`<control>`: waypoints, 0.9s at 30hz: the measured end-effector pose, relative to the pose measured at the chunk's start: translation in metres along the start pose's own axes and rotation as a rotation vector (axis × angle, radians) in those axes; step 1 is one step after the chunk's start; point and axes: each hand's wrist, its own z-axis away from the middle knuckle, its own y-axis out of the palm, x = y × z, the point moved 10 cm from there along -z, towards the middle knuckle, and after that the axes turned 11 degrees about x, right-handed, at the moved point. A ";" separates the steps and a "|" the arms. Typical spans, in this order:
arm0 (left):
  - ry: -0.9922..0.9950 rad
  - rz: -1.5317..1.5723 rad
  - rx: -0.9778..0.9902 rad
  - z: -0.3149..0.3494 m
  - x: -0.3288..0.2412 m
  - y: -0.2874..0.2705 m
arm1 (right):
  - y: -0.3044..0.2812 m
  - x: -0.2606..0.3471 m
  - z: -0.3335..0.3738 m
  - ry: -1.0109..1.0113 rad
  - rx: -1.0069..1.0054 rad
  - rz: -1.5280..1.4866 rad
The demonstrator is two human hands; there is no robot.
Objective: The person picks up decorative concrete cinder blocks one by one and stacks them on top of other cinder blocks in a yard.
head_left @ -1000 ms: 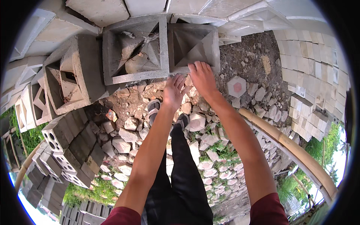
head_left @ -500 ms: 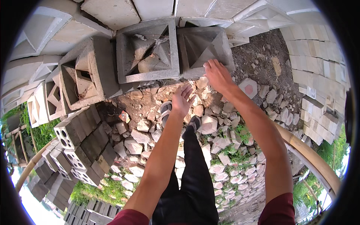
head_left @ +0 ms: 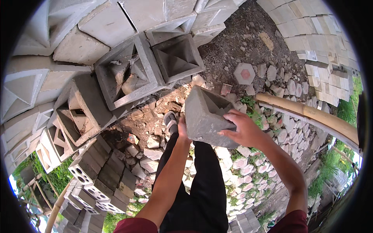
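Block (head_left: 198, 123) may drop toward the shoe (head_left: 170, 119) if its weight tips. Right grip (head_left: 244, 126) pinches its edge; left grip (head_left: 183, 129) clasps its side.

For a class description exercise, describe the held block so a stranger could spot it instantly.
From the stacked pale blocks at upper left, go down and right to the picture's middle. Between the left hand and right hand is a hollow-faced grey concrete block. Unlike the similar blocks beside the stack, it is held.
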 end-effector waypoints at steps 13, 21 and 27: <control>-0.633 -0.343 -0.078 0.093 0.141 -0.025 | 0.116 0.021 0.226 0.245 -0.217 -0.769; -1.030 -0.202 0.403 0.174 0.276 0.082 | 0.171 -0.008 0.352 0.203 -0.621 -0.910; -0.979 -0.523 0.223 0.237 0.303 0.119 | 0.204 -0.036 0.486 0.269 -1.198 -0.825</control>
